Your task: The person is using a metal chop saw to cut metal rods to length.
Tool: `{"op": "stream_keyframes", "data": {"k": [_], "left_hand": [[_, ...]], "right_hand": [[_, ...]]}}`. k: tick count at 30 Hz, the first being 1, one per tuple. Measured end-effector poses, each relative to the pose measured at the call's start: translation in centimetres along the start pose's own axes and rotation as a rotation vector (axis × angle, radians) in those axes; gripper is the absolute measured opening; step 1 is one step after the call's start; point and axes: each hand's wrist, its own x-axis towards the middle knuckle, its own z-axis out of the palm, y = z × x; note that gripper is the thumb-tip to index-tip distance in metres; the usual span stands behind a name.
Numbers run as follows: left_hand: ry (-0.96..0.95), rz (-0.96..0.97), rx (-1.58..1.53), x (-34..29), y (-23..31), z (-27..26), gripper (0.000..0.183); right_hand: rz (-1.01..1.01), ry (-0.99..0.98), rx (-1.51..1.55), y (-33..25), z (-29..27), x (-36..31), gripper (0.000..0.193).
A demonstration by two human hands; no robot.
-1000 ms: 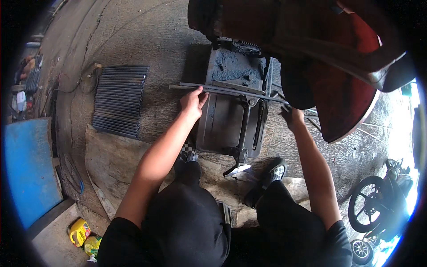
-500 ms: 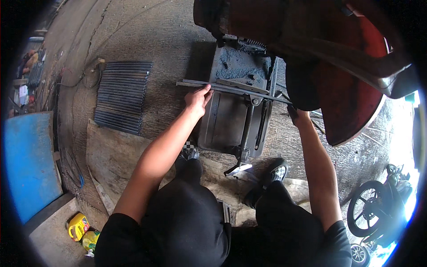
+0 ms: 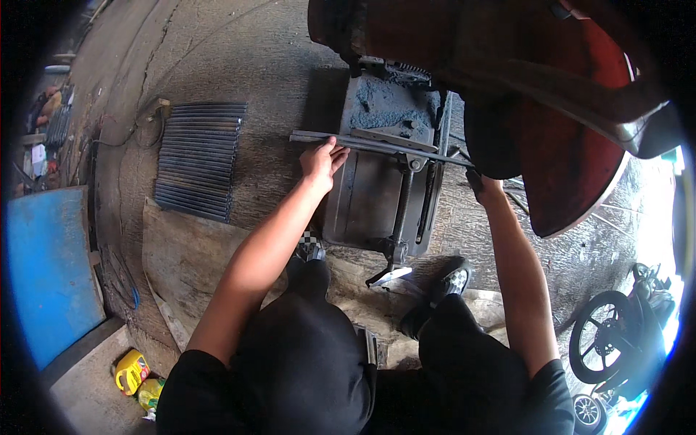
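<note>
Two or so dark metal rods (image 3: 377, 144) lie crosswise over the bed of a cut-off saw (image 3: 366, 210), against its vise jaw. My left hand (image 3: 321, 162) is closed around them near their left end, thumb on top and fingers underneath. At their right end, my right hand (image 3: 490, 188) is closed beside the saw's red blade guard (image 3: 573, 159). A dark piece shows at its fingertips, and the guard's edge partly hides the fingers. The vise screw (image 3: 404, 203) runs from the jaw toward me, ending in a handle between my feet.
Many cut dark rods (image 3: 199, 159) lie in a neat row on the concrete to the left. Flattened cardboard (image 3: 196, 243) spreads under my feet. A blue panel (image 3: 54, 268) and a yellow jug (image 3: 132, 371) are at the left; a motorcycle wheel (image 3: 600, 337) stands at the right.
My left thumb has shifted slightly left along the rods. The rods and my right hand stay in nearly the same place.
</note>
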Motion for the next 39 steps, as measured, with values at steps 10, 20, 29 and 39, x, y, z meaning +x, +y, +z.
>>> {"op": "stream_keyframes", "data": {"k": [10,20,29,39], "left_hand": [[0.004,-0.06,0.123,-0.3,0.2,0.0,0.028],[0.022,-0.049,0.009,0.4,-0.1,0.0,0.018],[-0.021,0.002,-0.089,0.4,-0.6,-0.2,0.018],[-0.017,0.036,-0.079,-0.2,-0.7,0.2,0.019]], "right_hand": [[-0.22,-0.144,-0.486,0.7,-0.5,0.3,0.04],[-0.012,0.094,-0.077,-0.8,1.1,-0.8,0.025],[0.039,0.062,-0.01,-1.1,0.7,-0.3,0.027],[-0.031,-0.029,0.023,-1.4,0.8,-1.2,0.027]]}}
